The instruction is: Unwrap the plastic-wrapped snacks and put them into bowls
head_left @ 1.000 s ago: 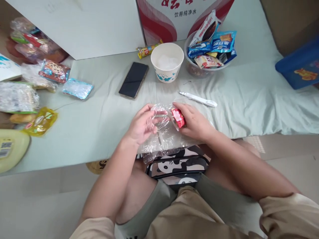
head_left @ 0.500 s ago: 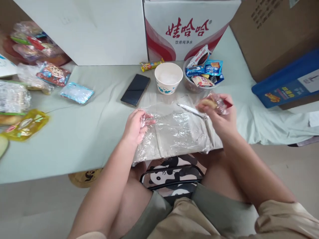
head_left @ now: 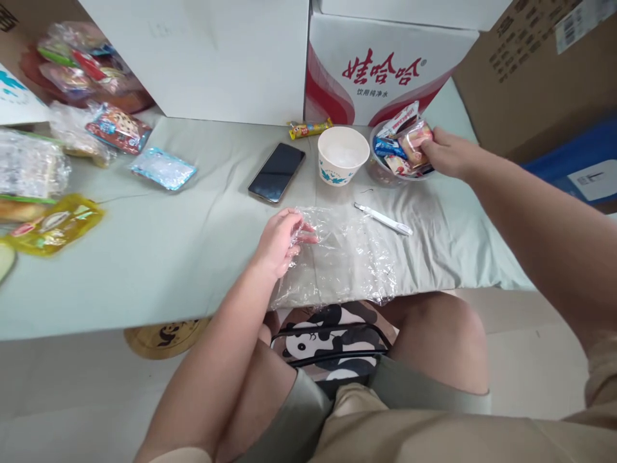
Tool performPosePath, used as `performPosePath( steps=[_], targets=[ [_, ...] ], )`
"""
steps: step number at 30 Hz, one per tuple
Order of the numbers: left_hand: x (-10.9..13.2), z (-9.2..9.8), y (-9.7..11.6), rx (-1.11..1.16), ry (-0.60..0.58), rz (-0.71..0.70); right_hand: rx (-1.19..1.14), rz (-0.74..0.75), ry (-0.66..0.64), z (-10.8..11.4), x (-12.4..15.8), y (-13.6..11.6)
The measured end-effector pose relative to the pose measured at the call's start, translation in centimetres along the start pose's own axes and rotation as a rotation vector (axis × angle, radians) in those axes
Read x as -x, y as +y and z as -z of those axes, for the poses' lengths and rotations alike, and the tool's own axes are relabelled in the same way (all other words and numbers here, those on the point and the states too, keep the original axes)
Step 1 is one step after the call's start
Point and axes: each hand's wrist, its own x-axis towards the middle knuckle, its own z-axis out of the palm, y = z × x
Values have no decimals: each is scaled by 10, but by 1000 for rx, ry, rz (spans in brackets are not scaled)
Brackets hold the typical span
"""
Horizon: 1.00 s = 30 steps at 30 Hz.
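Note:
My left hand [head_left: 284,241] is closed on the edge of a clear plastic bag [head_left: 337,270], which lies crumpled along the table's front edge. Reaching to the far right, my right hand [head_left: 448,153] grips a small wrapped snack [head_left: 415,143] over a clear plastic bowl [head_left: 383,172]. Several snack packets, blue, white and red, fill that bowl. Just left of it stands a white paper cup [head_left: 343,157] with a blue-green leaf print. A white utility knife [head_left: 384,219] rests on the cloth between the bag and the bowl.
A black phone [head_left: 277,172] and a yellow snack stick [head_left: 310,128] lie left of the cup. Large white cartons [head_left: 395,38] wall off the back. Wrapped snacks [head_left: 118,128], a light-blue packet [head_left: 162,169] and a yellow wrapper [head_left: 55,225] are at left. A brown box [head_left: 540,77] stands right.
My right hand has moved away from above the bag, carrying the wrapped snack up and right to the bowl. My left hand stays at the plastic bag. The view has shifted slightly.

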Motion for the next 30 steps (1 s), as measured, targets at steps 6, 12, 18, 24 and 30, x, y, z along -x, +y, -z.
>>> performPosePath(
  steps=[6, 12, 18, 24, 30],
  targets=[
    [-1, 1, 0, -261, 31, -91, -184, 402, 303, 4, 103, -65],
    [-16, 33, 1, -710, 229, -401, -277, 720, -329, -68, 201, -100],
    [9, 42, -4, -1162, 303, -1130, -255, 620, -487, -75, 209, -86],
    [14, 40, -20, -1452, -246, -682, -251, 514, -341, -66, 206, -73],
    [7, 56, -10, -1310, -221, -456, -285, 509, -267, -66, 200, -65]
  ],
)
